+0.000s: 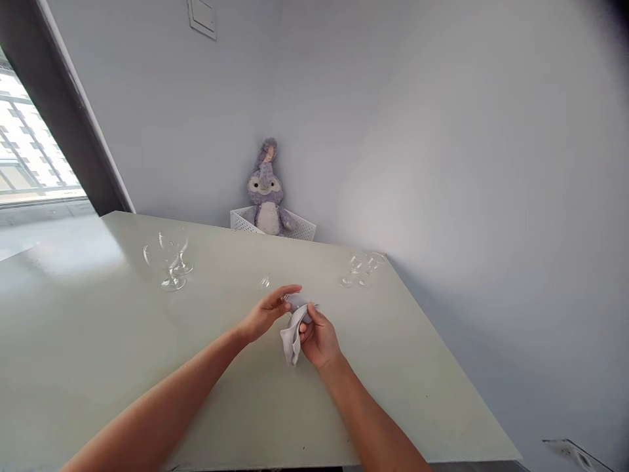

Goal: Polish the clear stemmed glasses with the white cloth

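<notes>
A light grey cloth [291, 339] hangs from my right hand [319, 337], whose fingers are closed around it above the pale table. Part of the cloth is bunched inside a small clear glass [296, 301], which is largely hidden by cloth and fingers. My left hand [268, 313] grips this glass from the left side, thumb below and fingers over the top. Just beyond my left hand, a small clear glass item [265, 282] rests on the table; its exact shape is hard to make out.
Stemmed glasses [173, 282] stand on the left part of the pale table [236, 406]. Two smaller stemmed glasses [346, 280] are near the right back edge. Behind the table, a purple plush toy [268, 196] sits in a white perforated basket [305, 229] against the wall.
</notes>
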Demonstrator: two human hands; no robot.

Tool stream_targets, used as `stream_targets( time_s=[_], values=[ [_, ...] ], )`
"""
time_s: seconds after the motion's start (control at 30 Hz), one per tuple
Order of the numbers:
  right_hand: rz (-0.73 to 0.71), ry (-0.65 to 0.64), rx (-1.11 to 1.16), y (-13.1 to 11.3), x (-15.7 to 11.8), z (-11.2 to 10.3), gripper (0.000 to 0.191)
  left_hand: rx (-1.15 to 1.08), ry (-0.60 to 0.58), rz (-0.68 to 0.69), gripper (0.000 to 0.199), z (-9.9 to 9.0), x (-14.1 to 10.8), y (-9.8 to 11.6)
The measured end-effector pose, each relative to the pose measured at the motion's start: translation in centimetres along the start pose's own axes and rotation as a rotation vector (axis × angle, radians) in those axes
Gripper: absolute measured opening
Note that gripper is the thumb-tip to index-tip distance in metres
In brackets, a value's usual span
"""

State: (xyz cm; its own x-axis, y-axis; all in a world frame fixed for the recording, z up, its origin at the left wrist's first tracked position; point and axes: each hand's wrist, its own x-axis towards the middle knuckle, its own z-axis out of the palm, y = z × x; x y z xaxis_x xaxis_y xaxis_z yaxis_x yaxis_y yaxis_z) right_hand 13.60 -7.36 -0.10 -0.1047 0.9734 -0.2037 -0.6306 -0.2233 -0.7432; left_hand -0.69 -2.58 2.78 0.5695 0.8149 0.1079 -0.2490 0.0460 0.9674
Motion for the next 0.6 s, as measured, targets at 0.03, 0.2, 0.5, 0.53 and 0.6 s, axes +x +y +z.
stream_targets(
  time_s=[0.03,0.2,0.5,0.53,0.6],
  values=[
    [-0.025,-0.005,-0.055,0.1,-0.3,0.1,0.037,0.023,-0.007,-0.001,0.038,-0.1,0.0,-0.1],
    [-0.293,0.054,-0.735,1.4,-1.4,0.4,0.028,0.12,0.131,-0.179,0.043,-0.5,0.5,-1.3],
    [-0.049,0.058,-0.096,-0.6,-0.9,0.1,0.04,0.086,-0.027,0.003,0.045,0.7,-0.2,0.2],
    [-0.04,0.038,-0.104,-0.6,-1.0,0.2,0.041,0.069,-0.033,0.002,0.045,0.7,-0.2,0.2],
    [-0.1,0.034,-0.273,-0.1,-1.4,0.4,0.039,0.07,-0.003,-0.023,0.045,0.5,0.0,0.0]
  ],
)
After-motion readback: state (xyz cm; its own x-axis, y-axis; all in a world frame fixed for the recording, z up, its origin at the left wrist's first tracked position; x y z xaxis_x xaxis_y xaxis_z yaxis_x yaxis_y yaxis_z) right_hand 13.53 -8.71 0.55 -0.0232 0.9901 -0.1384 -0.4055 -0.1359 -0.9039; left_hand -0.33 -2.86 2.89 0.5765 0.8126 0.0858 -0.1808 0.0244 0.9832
